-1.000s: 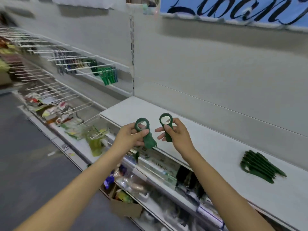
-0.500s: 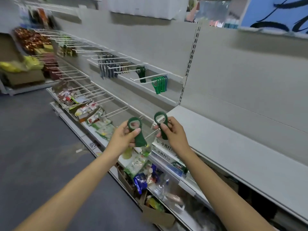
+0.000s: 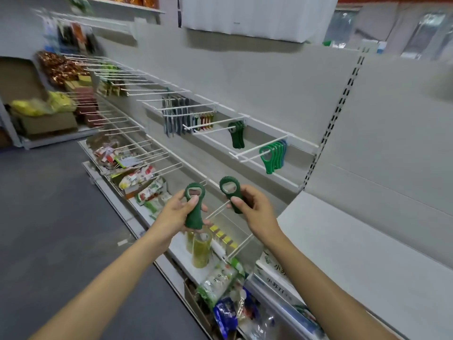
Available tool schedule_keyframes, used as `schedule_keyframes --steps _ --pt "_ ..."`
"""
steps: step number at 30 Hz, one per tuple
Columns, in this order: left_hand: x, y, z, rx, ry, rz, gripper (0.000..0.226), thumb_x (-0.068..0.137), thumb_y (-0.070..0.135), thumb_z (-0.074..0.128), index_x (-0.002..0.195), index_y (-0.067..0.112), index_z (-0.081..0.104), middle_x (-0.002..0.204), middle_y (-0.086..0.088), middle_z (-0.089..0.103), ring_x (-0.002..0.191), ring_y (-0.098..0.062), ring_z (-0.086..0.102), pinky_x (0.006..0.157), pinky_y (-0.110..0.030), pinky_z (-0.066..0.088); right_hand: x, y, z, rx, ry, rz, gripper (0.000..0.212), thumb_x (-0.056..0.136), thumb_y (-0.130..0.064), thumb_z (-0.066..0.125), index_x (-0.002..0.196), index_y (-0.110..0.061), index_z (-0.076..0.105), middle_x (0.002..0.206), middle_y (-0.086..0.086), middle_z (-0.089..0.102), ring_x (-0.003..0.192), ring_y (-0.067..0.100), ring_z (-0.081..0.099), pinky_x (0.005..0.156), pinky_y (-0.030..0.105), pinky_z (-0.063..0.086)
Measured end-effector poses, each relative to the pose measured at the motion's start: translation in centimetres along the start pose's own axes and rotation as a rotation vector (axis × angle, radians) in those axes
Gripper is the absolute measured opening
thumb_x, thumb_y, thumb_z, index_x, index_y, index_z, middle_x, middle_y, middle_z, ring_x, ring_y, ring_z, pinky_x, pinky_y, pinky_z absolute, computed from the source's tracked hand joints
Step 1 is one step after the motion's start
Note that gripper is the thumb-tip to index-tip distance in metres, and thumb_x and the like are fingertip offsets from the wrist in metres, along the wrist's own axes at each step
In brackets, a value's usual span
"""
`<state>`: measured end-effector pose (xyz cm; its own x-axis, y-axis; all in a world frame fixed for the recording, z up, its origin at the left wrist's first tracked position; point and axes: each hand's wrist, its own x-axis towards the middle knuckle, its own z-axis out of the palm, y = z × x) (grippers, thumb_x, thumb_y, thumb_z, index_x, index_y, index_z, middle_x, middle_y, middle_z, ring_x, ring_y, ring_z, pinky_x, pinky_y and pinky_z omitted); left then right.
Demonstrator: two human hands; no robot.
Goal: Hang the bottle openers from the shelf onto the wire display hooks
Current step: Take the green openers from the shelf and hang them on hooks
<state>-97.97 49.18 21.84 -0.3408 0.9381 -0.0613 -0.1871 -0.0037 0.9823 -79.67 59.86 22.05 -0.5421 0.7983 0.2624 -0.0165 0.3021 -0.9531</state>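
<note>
My left hand [image 3: 176, 212] has its grip wrapped round the stem of a dark green opener [image 3: 193, 207], ring end up. Just beside it, my right hand [image 3: 252, 207] pinches a second opener [image 3: 231, 195] by its handle, ring tilted left. I'd bring each ring square to a white wire hook [image 3: 259, 150] tip and slide it back against the hanging green openers [image 3: 272, 153]. They look like pebbled, matte plastic, keyhole-shaped; the wire looks thin and smooth.

Only one bit of lettering shows — green Chinese characters, beginning 小, printed on a white carton [image 3: 277, 276] on the lower shelf just beneath the right forearm — the rest too blurred to read.
</note>
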Motion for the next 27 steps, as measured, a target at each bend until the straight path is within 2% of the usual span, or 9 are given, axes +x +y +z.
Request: schedule_keyframes --steps 5,8,12,15,18,20,23,27 --pt "5.1 -0.1 -3.4 -0.095 -0.004 -0.067 0.029 0.104 -0.001 0.043 0.128 0.013 0.05 0.094 -0.015 0.062 0.077 -0.027 0.068 0.061 -0.038 0.062 4.4 0.8 3.0 -0.035 0.026 -0.008 0.023 0.096 0.0 0.062 0.11 -0.016 0.07 0.088 -0.008 0.077 0.084 0.012 0.071 0.077 0.022 0.055" --pt "7.7 -0.2 -5.9 -0.015 -0.072 -0.029 0.026 0.103 0.001 0.048 0.128 0.003 0.054 0.101 -0.015 0.069 0.082 -0.022 0.072 0.067 -0.031 0.061 6.9 1.5 5.1 -0.035 0.05 0.03 0.021 0.095 0.0 0.065 0.107 -0.016 0.071 0.09 -0.006 0.078 0.084 0.016 0.073 0.077 0.024 0.057" --pt "11.8 0.8 -9.5 -0.02 -0.132 -0.013 0.029 0.101 0.004 0.053 0.128 0.006 0.059 0.115 -0.015 0.074 0.099 -0.031 0.073 0.085 -0.035 0.062 10.3 1.9 7.9 -0.069 0.167 0.024 0.016 0.093 -0.005 0.07 0.105 -0.013 0.074 0.096 0.005 0.078 0.085 0.022 0.074 0.079 0.029 0.059" --pt "14.5 1.8 -12.3 -0.031 -0.148 -0.031 0.026 0.097 0.002 0.059 0.122 0.003 0.064 0.112 -0.015 0.074 0.101 -0.033 0.073 0.079 -0.03 0.062 12.6 1.5 10.3 -0.087 0.283 0.018 0.016 0.092 -0.005 0.071 0.102 -0.017 0.075 0.091 0.009 0.077 0.081 0.019 0.073 0.076 0.028 0.059" --pt "17.0 2.7 -15.1 0.035 -0.198 -0.033 0.02 0.094 0.006 0.064 0.113 0.009 0.07 0.106 -0.011 0.077 0.1 -0.027 0.074 0.077 -0.026 0.061 14.3 1.4 12.8 -0.137 0.407 0.003 0.023 0.092 -0.008 0.072 0.092 -0.03 0.076 0.085 0.007 0.077 0.08 0.027 0.072 0.078 0.04 0.061" --pt "18.4 3.2 -16.6 0.084 -0.217 -0.033 0.018 0.092 0.007 0.067 0.109 0.01 0.072 0.105 -0.01 0.077 0.101 -0.025 0.073 0.083 -0.029 0.06 15.1 1.5 13.9 -0.169 0.489 0.017 0.014 0.092 -0.011 0.073 0.093 -0.025 0.076 0.083 0.006 0.077 0.08 0.027 0.073 0.077 0.039 0.06" --pt "19.7 3.6 -18.0 0.111 -0.255 -0.048 0.021 0.089 0.007 0.071 0.111 0.006 0.072 0.107 -0.012 0.077 0.104 -0.027 0.072 0.091 -0.033 0.059 15.9 1.2 15.1 -0.177 0.596 0.035 0.008 0.091 -0.01 0.073 0.097 -0.014 0.076 0.082 0.005 0.077 0.076 0.017 0.071 0.075 0.033 0.06" --pt "21.0 4.2 -19.0 0.127 -0.337 -0.057 0.023 0.086 0.004 0.074 0.11 0.004 0.072 0.108 -0.016 0.076 0.103 -0.028 0.072 0.078 -0.023 0.061 17.1 0.9 16.0 -0.209 0.676 0.033 0.008 0.091 -0.009 0.073 0.095 -0.016 0.076 0.078 0.006 0.075 0.07 0.014 0.068 0.07 0.03 0.058"
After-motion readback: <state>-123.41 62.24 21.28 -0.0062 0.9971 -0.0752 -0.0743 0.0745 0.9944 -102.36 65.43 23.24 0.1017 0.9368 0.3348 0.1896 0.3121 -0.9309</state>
